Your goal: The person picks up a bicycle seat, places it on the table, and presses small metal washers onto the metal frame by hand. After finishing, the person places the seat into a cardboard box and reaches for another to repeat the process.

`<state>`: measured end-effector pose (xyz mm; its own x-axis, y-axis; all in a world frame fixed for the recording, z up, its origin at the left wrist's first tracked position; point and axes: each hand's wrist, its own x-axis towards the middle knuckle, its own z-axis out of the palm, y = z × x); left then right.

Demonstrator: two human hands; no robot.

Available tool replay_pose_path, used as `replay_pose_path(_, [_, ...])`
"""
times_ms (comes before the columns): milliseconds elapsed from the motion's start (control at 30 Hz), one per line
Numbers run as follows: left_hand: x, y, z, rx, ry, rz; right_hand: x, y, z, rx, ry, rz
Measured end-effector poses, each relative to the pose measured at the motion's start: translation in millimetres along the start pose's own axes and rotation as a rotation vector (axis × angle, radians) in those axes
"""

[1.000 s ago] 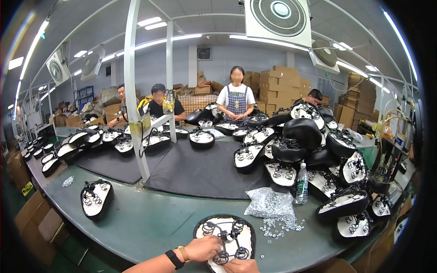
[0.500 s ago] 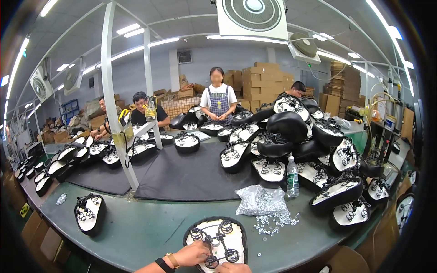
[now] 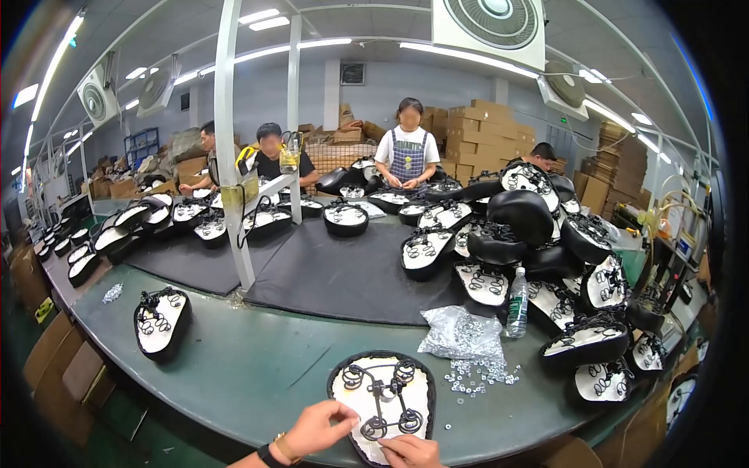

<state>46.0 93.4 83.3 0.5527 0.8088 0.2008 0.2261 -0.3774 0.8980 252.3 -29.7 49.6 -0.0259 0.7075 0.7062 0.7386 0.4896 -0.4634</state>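
An upturned bicycle saddle [image 3: 425, 374] lies in front of me on the green bench, its white underside facing up. A black wire frame with coil springs [image 3: 390, 398] sits on that underside. My left hand [image 3: 318, 427] is at the saddle's near left side, thumb and fingertips brought together; anything between them is too small to make out. At the narrow near end my right hand [image 3: 412, 451] has its bent fingertips against the underside beside a coil; what they pinch, if anything, is hidden. Dark bands circle my left wrist.
Loose metal nuts [image 3: 477, 378] spill from a clear plastic bag [image 3: 460, 331]. A water bottle [image 3: 517, 304] stands beside a high pile of saddles [image 3: 519, 218]. Another saddle [image 3: 161, 324] lies at left, near a small heap of nuts [image 3: 113, 292]. A post [image 3: 234, 156] rises mid-bench; co-workers [image 3: 407, 148] work beyond.
My left hand has drawn back from the springs to the saddle's left side. My right hand now reaches further over the near end. The whole view has shifted.
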Motion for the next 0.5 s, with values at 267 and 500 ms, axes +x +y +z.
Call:
replay_pose_path(267, [-82.1, 6.1, 45.8, -0.99, -0.04, -0.261, 7.7, -31.9, -4.3, 0.253, -0.119, -0.064])
replay_pose_path(500, [-99.2, -15.6, 44.3, -0.845, -0.217, -0.527, 2.9, -35.5, -13.9, 0.261, -0.224, -0.054])
